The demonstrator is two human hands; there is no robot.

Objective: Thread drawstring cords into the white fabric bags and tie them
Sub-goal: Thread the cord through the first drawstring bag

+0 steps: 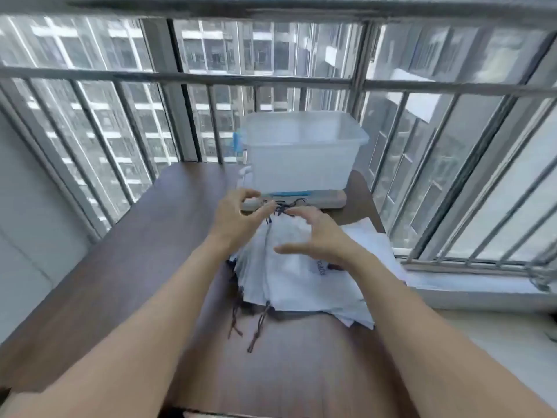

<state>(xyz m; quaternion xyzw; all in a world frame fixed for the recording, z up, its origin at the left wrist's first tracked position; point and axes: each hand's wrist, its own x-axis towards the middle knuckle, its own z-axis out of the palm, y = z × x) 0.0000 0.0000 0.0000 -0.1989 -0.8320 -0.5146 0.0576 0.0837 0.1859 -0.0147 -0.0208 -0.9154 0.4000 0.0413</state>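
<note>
— On the brown counter, what is being worked?
— White bags are being kept stacked mid-counter; dark cord is being pinched at the far edge by the left hand.
— And the right hand?
— Its grip is being held open, fingers spread over the bags.

high-rise flat balcony: barred window, tower blocks outside.

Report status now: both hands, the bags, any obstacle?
Left hand pinches dark cord; right hand open over white bags. Plastic bin just behind.
</note>
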